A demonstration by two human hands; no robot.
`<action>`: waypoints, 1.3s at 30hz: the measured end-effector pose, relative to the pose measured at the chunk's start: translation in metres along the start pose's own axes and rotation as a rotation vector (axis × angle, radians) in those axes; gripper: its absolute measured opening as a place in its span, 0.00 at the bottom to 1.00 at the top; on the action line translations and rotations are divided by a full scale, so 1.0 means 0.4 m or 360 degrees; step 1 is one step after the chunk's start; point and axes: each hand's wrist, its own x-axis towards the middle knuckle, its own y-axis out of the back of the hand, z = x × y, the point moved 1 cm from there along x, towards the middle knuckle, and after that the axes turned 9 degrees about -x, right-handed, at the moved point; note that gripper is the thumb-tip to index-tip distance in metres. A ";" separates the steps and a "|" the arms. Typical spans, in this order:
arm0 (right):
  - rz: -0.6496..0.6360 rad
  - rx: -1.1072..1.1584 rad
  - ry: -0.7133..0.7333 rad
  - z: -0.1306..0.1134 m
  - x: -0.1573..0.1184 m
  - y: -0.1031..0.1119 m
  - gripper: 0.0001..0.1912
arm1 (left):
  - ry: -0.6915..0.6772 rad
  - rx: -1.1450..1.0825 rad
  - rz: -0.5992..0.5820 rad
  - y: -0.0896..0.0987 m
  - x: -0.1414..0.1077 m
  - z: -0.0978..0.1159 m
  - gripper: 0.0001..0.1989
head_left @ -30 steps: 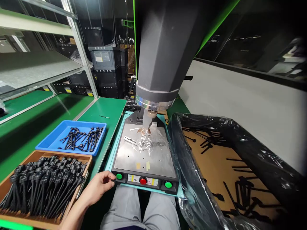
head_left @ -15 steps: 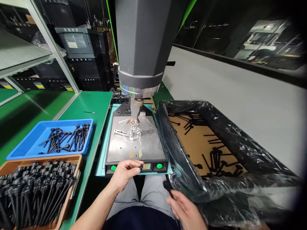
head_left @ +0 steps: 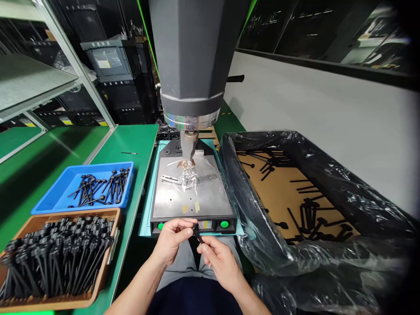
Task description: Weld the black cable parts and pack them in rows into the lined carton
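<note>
Black part (head_left: 197,232) is pinched by left hand (head_left: 171,240) and right hand (head_left: 220,259); brown tray (head_left: 105,264) is seen near left.

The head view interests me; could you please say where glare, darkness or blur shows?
In the head view, bright glints on the clear film and black plastic liner; darkness along the far right edge; also in the head view, smeared upper-right background, while left hand and right hand look fairly crisp.
</note>
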 end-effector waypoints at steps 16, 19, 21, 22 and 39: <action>0.0066 0.0328 0.0018 0.044 0.013 -0.012 0.20 | -0.0096 0.0263 0.0017 -0.024 0.009 -0.027 0.10; 0.0041 0.0512 0.0041 0.053 0.024 -0.016 0.23 | -0.0109 0.0353 -0.0033 -0.033 0.000 -0.056 0.11; 0.0018 0.0568 0.0017 0.058 0.036 -0.018 0.25 | -0.0168 0.0486 -0.0037 -0.036 -0.006 -0.074 0.10; 0.0011 0.0576 -0.0006 0.061 0.044 -0.018 0.25 | -0.0208 0.0568 -0.0029 -0.035 -0.007 -0.081 0.10; 0.0333 -0.0083 0.0293 0.101 0.369 -0.008 0.25 | -0.0278 0.0145 0.0486 0.135 0.361 0.098 0.28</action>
